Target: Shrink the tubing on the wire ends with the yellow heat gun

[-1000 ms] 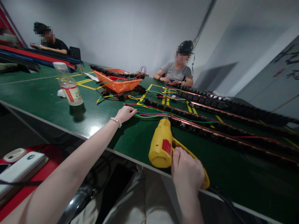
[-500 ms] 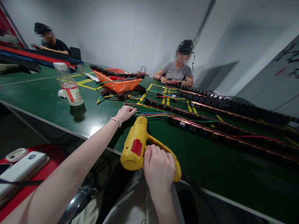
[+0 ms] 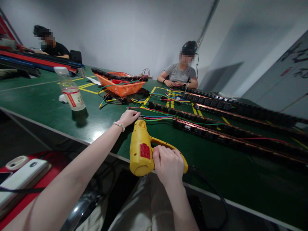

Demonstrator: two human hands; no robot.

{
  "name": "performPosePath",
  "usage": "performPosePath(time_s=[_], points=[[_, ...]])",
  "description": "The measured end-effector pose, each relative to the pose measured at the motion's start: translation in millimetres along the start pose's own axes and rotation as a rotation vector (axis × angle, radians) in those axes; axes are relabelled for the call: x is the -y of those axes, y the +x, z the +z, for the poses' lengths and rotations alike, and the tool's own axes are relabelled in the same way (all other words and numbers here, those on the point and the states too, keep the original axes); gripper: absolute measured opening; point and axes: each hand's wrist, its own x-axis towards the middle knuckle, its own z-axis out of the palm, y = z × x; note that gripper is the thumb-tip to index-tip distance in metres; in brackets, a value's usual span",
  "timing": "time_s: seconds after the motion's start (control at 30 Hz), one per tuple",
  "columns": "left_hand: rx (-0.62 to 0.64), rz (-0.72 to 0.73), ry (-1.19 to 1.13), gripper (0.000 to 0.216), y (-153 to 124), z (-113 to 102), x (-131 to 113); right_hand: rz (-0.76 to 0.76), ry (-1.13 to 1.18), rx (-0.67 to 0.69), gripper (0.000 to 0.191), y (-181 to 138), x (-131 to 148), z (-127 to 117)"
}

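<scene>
My right hand is wrapped round the handle of a yellow heat gun with a red label on its body. Its metal nozzle points away from me, close by my left hand. That hand is closed at the ends of several coloured wires, gripping them low over the table; the fingertips are partly hidden. From there the wires run right to a long black strip with copper-coloured bars. A second black strip lies just behind it.
An orange basket holds more strips and wires. A plastic bottle stands on the green table at left. More strips lie at the right. Two people sit across the table. A white power bank-like object lies on a red seat.
The heat gun has turned slightly, its nozzle swinging left toward my left hand and its rear moving right. My right hand has risen a little. My left hand stays at the wires.
</scene>
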Motion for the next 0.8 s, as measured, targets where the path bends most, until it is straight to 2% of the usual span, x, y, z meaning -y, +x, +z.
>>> performPosePath(time_s=[0.3, 0.53, 0.8], points=[[-0.012, -0.001, -0.004, 0.047, -2.5, -1.5, -2.2, 0.015, -0.041, -0.026, 0.038, -8.5, -41.8, -11.5], [-0.006, -0.004, 0.001, 0.048, -2.5, -1.0, -1.3, 0.095, -0.209, 0.019, 0.040, -13.5, -76.6, -20.4], [0.008, 0.000, 0.033, 0.048, -1.7, -0.6, -1.1, 0.165, -0.338, -0.015, 0.040, -21.0, -88.7, -23.3]])
